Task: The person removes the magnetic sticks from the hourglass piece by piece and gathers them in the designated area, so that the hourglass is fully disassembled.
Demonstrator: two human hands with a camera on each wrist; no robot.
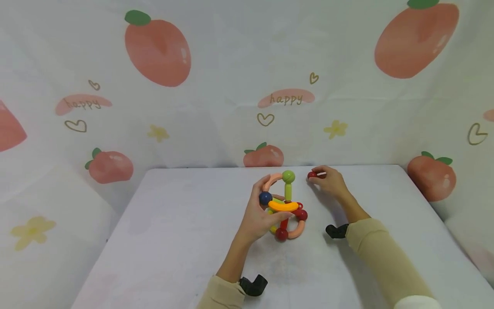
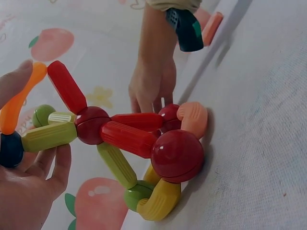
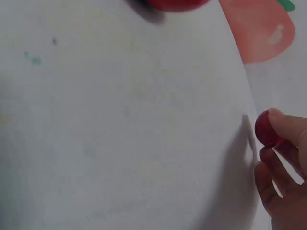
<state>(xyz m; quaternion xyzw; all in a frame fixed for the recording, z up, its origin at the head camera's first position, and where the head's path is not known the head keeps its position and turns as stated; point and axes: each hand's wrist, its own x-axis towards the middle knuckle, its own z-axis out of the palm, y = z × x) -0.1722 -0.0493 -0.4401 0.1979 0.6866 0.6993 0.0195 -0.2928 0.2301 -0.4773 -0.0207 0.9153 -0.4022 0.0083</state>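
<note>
A magnetic ball-and-rod toy structure (image 1: 286, 207) stands near the middle of the white table, its lower red, pink and yellow parts at the tabletop. My left hand (image 1: 257, 214) grips its upper left side, with the thumb on the orange curved rod (image 2: 20, 98) and fingers behind, near the navy ball (image 1: 265, 198). A green ball (image 1: 288, 176) tops an upright green rod (image 1: 288, 192). To the right and farther back, my right hand (image 1: 331, 181) pinches a small red ball (image 3: 266, 129) between thumb and fingers, apart from the structure.
The white table (image 1: 173, 240) ends at a back edge just beyond my right hand. Behind it hangs a pale curtain (image 1: 216, 107) printed with peaches, hearts and flowers. Black wrist mounts (image 1: 253, 285) stick out from both sleeves.
</note>
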